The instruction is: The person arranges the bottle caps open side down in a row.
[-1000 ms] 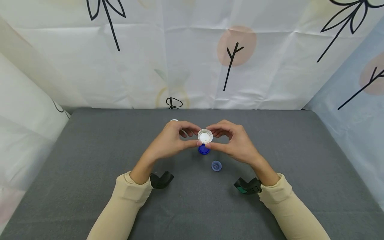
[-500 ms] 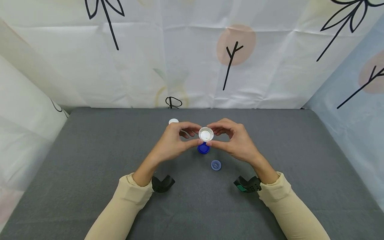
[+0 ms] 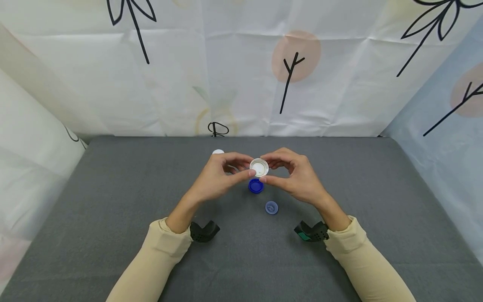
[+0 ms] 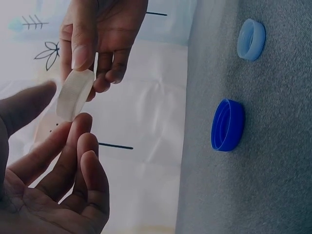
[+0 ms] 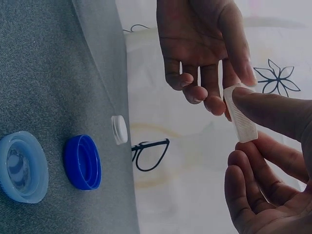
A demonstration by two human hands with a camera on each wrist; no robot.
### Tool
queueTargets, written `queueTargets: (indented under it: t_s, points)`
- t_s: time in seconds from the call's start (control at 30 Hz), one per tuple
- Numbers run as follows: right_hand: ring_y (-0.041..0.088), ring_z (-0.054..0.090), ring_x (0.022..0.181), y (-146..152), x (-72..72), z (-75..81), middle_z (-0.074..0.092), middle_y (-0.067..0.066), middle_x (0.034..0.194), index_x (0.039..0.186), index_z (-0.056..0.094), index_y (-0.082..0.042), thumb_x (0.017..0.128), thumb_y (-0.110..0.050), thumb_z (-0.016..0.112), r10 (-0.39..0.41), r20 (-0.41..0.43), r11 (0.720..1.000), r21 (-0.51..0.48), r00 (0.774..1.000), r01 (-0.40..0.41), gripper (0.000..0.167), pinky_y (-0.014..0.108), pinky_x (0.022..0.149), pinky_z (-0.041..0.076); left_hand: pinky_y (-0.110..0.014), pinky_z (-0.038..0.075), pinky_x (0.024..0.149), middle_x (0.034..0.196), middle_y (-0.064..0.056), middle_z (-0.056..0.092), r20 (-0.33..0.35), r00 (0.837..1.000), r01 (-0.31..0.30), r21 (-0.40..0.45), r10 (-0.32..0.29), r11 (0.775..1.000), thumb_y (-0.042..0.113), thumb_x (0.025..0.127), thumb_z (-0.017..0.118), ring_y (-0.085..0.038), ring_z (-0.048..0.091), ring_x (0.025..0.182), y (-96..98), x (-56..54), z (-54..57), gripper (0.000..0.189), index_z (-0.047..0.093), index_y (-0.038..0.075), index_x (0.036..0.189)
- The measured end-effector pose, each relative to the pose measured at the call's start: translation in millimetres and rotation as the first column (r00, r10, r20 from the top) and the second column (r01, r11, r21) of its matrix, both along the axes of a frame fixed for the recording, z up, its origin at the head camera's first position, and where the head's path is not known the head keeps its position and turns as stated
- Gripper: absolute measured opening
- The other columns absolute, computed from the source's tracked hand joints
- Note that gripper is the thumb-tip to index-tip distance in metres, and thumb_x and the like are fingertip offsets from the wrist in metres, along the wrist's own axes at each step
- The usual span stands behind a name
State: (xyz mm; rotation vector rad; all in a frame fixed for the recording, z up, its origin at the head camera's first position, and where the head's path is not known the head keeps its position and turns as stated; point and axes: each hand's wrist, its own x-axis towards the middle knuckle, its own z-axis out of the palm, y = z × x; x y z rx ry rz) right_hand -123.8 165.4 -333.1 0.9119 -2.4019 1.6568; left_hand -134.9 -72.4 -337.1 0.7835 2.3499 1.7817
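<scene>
A white ribbed bottle cap is held up above the table, its hollow side toward the head camera. My right hand pinches it between thumb and fingers from the right. From the left, my left hand has curled fingertips at the rim, and its thumb lies over the lower left edge. In the left wrist view a thin gap seems to part that thumb from the cap. Below the held cap, a dark blue cap lies hollow side up. Nearer lies a light blue cap.
A second white cap stands on the grey tabletop beyond my left hand, which partly hides it in the head view. It shows whole in the right wrist view. A patterned white cloth hangs behind the table.
My left thumb has shifted up from below the cap onto its lower left edge. The held cap has risen slightly, uncovering more of the dark blue cap.
</scene>
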Motion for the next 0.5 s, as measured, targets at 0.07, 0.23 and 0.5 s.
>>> queueTargets:
  t_s: [0.07, 0.23, 0.5]
  points:
    - [0.022, 0.062, 0.099, -0.3, 0.5, 0.7, 0.067, 0.007, 0.109, 0.12, 0.07, -0.001, 0.08, 0.006, 0.083, -0.003, -0.006, 1.0, -0.002, 1.0, 0.003, 0.043, 0.032, 0.09, 0.051, -0.037, 0.055, 0.083, 0.097, -0.002, 0.073, 0.022, 1.0, 0.0, 0.012, 0.0, 1.0, 0.016, 0.095, 0.074, -0.017, 0.067, 0.091, 0.1, -0.1, -0.1, 0.022, 0.075, 0.006, 0.114]
    - [0.022, 0.061, 0.098, -1.5, 1.2, 1.2, 0.066, 0.007, 0.109, 0.12, 0.07, 0.0, 0.079, 0.006, 0.083, -0.001, -0.023, 1.0, -0.011, 1.0, 0.001, 0.043, 0.032, 0.09, 0.051, -0.037, 0.055, 0.083, 0.098, -0.006, 0.074, 0.062, 0.998, -0.002, 0.046, -0.001, 0.999, 0.014, 0.096, 0.072, -0.018, 0.068, 0.092, 0.0, 1.3, 0.9, 0.021, 0.074, 0.004, 0.114]
    - [0.023, 0.06, 0.098, -3.1, 2.0, -0.1, 0.066, 0.008, 0.109, 0.12, 0.071, 0.0, 0.079, 0.008, 0.083, -0.001, -0.018, 0.999, -0.038, 1.0, 0.0, 0.043, 0.029, 0.09, 0.05, -0.034, 0.055, 0.083, 0.098, -0.015, 0.074, 0.126, 0.992, -0.008, 0.083, -0.002, 0.996, 0.01, 0.096, 0.071, -0.022, 0.07, 0.091, 0.7, 1.1, -0.2, 0.02, 0.073, -0.001, 0.113]
